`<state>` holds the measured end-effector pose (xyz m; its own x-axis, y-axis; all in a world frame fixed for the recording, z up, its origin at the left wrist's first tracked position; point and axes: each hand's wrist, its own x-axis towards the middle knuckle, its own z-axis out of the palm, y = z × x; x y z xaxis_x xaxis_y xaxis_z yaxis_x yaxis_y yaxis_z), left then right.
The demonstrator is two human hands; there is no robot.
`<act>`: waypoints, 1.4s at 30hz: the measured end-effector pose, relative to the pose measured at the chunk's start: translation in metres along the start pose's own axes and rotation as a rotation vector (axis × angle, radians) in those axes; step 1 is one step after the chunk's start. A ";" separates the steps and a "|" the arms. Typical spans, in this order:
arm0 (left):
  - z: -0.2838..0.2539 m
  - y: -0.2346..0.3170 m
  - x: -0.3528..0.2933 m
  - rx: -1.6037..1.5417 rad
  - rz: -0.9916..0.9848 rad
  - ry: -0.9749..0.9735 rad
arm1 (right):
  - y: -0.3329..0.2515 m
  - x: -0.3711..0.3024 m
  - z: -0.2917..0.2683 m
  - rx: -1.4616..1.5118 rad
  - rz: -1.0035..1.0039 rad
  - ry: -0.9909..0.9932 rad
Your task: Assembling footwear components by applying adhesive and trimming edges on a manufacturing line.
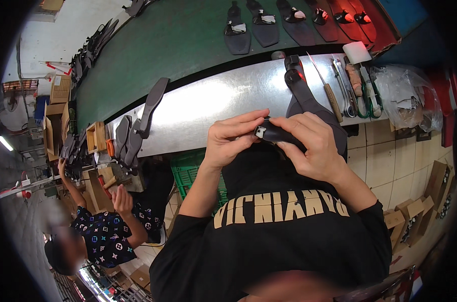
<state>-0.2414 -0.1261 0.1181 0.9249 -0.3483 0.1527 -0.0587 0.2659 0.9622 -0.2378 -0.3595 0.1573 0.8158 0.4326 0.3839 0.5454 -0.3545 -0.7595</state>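
Above my lap, a black shoe part [280, 134] with a small pale, squarish end is held between both hands. My right hand [316, 146] is closed around its body, thumb below and fingers on top. At the pale end, my left hand [236, 138] pinches with its fingertips; what lies between them is partly hidden. Just beyond my right hand, dark shoe soles [309, 98] lie overlapped on the metal ledge [208, 100]. An awl [331, 98] with a wooden handle rests beside them.
Wrenches [345, 88], green-handled scissors [373, 98], a white roll [356, 52] and a plastic bag [407, 90] are at right. Several sandals [266, 30] line the green belt [163, 40]. Loose soles [133, 141] lie left, near a co-worker [105, 226]. A green crate [185, 171] stands below.
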 end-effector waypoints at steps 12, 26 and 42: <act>0.020 0.003 -0.003 -0.008 -0.283 0.173 | 0.015 -0.008 0.012 0.159 0.173 0.023; 0.028 -0.013 -0.005 0.031 -0.261 0.326 | 0.016 -0.015 0.017 0.132 0.170 -0.112; 0.010 0.002 0.005 -0.274 -0.557 0.234 | 0.026 -0.024 0.033 -0.078 -0.118 0.093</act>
<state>-0.2407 -0.1365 0.1233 0.8485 -0.3033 -0.4337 0.5208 0.3327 0.7862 -0.2495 -0.3513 0.1109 0.7576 0.3977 0.5176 0.6487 -0.3704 -0.6649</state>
